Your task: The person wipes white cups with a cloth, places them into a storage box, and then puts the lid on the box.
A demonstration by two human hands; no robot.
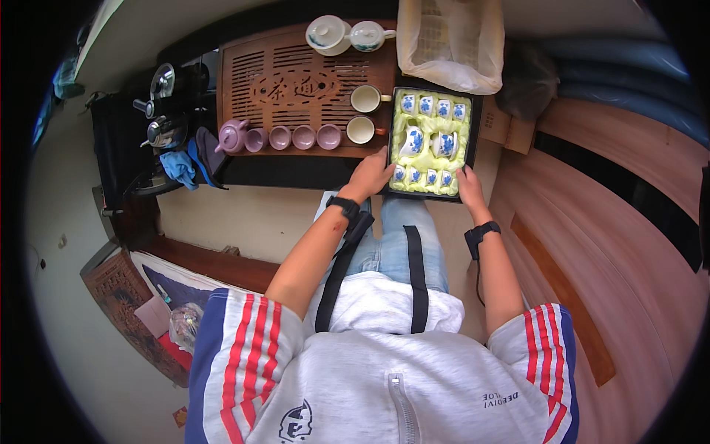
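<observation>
A black gift box with pale yellow-green satin lining lies between my hands at the right end of the table, its inside facing up. Rows of small white cups with blue flowers fill its near and far sides. In its middle sit a larger white-and-blue vessel and a white-and-blue lidded bowl. My left hand grips the near left corner, fingers partly hidden. At the near right edge, my right hand holds the box with its fingers closed on the side.
A slatted brown tea tray carries a pink teapot and several pink cups. Two mugs stand close to the box's left side. Beyond is a bin with a plastic liner; metal kettles stand far left.
</observation>
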